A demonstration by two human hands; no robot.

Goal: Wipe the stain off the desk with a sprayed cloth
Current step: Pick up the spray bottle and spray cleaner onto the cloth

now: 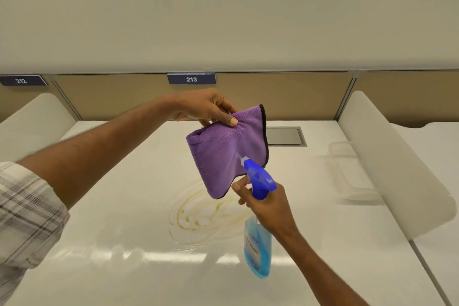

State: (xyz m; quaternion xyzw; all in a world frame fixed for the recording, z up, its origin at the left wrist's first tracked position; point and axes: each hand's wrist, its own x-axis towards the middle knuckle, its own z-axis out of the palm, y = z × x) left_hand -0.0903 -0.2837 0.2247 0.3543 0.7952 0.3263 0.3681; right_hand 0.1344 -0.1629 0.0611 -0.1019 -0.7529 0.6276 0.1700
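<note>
Spraying step in hand, by the look of it: left hand (pixel 203 109) pinching the upper edge of the folded purple cloth (pixel 228 151), held up in the air above the middle of the desk (pixel 119 206), thumb on the near face, fingers behind. Right hand (pixel 263 204) wrapped round the neck of the spray bottle (pixel 258 243), blue trigger head up, pale nozzle aimed at the lower part of the cloth, very close to it, a faint mist seemingly at the tip. Yellowish stain (pixel 206 216) in swirled rings on the desk, about midway between the side edges, directly beneath the hanging cloth, not yet wiped. Next move, probably: bottle set down clear of the stain, damp face of the cloth pressed flat on the rings and rubbed across. Readable writing: "213" on a dark plate (pixel 191 79) on the back partition, "212" on another (pixel 21 80) to the far left. Bottle label too blurred to read.
</note>
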